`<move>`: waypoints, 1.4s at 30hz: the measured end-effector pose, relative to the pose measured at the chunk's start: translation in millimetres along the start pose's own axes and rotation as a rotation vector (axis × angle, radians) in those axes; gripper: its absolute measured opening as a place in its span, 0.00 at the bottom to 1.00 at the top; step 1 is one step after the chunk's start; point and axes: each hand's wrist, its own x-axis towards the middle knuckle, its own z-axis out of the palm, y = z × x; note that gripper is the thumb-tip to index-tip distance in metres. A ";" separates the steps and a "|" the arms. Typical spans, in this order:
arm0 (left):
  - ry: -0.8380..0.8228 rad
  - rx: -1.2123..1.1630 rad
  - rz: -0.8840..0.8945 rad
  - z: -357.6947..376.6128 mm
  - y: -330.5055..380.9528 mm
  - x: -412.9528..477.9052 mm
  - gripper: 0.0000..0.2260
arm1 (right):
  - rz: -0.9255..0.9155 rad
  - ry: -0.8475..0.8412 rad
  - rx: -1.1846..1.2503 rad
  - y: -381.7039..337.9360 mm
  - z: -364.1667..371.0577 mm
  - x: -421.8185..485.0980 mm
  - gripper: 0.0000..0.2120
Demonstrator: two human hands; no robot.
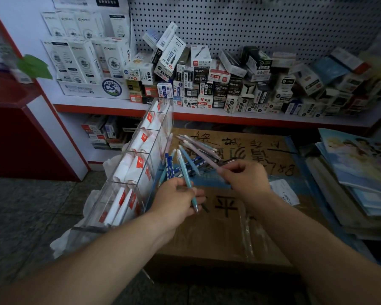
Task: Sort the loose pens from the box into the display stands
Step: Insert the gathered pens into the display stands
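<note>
Reading shelf boxes: AIHAO 1389; GR-393; round CS badge
Left hand: fingers curled round teal pen; tip toward the viewer, long axis running up and away
Right hand: pinches pale pens, fanning up-left
Loose pens: heaped on cardboard box, just beside clear display stand; books stacked at right

A stationery shop: pen boxes are lying heaped along the far shelf, with a pegboard hanging behind.
</note>
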 end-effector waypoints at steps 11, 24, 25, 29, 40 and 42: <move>-0.002 -0.200 -0.059 3.3 1.2 -7.4 0.08 | -0.029 -0.485 -0.070 -4.4 -8.4 -35.7 0.05; 0.032 0.082 -0.042 -3.2 -11.6 -12.9 0.10 | -0.107 -0.039 -0.250 -2.5 56.7 23.2 0.12; 0.036 0.087 -0.042 -2.9 -12.1 -12.6 0.10 | -0.103 -0.034 -0.251 -1.9 60.8 24.3 0.12; 0.042 0.088 -0.041 -3.2 -12.7 -9.7 0.09 | -0.072 -0.042 -0.244 1.8 66.5 28.2 0.09; 0.043 -0.009 -0.008 -2.6 -5.9 -4.1 0.09 | -0.028 -0.302 0.025 -4.1 17.5 -14.9 0.03; 0.035 -0.038 -0.014 -1.6 -5.9 -3.4 0.08 | -0.025 -0.378 0.023 -2.7 7.2 -28.2 0.04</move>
